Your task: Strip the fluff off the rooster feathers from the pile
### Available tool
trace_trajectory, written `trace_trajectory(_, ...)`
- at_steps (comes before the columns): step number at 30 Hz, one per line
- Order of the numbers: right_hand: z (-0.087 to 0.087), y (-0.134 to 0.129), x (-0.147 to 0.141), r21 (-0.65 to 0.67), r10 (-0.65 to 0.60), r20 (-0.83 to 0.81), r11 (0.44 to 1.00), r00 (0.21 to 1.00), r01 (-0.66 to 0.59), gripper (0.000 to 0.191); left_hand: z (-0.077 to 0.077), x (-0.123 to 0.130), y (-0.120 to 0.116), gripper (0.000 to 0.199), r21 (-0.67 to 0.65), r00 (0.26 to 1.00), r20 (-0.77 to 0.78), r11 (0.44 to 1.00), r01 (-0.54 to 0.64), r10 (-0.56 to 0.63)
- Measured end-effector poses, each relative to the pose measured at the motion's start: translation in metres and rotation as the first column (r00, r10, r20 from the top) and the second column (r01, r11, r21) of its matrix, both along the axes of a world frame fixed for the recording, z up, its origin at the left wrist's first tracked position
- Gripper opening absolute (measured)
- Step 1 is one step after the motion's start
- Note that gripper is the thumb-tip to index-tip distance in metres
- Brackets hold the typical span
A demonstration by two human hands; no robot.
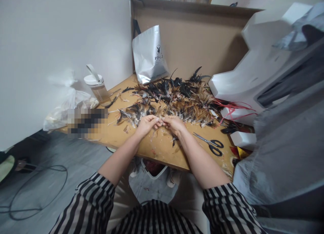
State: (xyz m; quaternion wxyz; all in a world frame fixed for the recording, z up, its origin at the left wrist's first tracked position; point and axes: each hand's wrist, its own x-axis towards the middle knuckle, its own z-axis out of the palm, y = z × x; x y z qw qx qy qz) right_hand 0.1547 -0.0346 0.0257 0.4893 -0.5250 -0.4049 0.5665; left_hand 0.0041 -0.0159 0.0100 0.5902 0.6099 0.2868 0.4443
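Brown and black feathers (177,99) are lying heaped on the wooden table (157,149). Both the left hand (146,124) and right hand (175,124) are pinching together a small feather tuft (160,119) at the pile's near edge, while scissors (211,144) are lying just right of them.

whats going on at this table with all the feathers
A person in striped sleeves works at a wooden table. The left hand and right hand meet at the near edge of a heap of brown and black feathers, pinching something small between them. Black-handled scissors lie untouched beside the right forearm.
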Motion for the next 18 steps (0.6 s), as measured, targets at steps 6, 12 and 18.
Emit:
trace_trajectory(6, 0.003, -0.002, 0.004, 0.038, 0.064, 0.067, 0.997, 0.996, -0.067, 0.023, -0.004, 0.001, 0.002, 0.025, -0.034, 0.997, -0.007, 0.997, -0.071, 0.070)
trace_trajectory(12, 0.010, -0.009, 0.002, 0.160, -0.015, 0.309, 0.987, 0.951, -0.036, 0.025, -0.007, 0.004, 0.003, 0.028, -0.122, 0.989, -0.011, 0.982, -0.147, 0.146)
trace_trajectory(18, 0.009, -0.011, -0.006, 0.295, -0.081, 0.400, 0.954, 0.913, -0.045, 0.027, -0.007, 0.004, 0.003, 0.024, -0.083, 0.985, -0.058, 0.983, -0.165, 0.161)
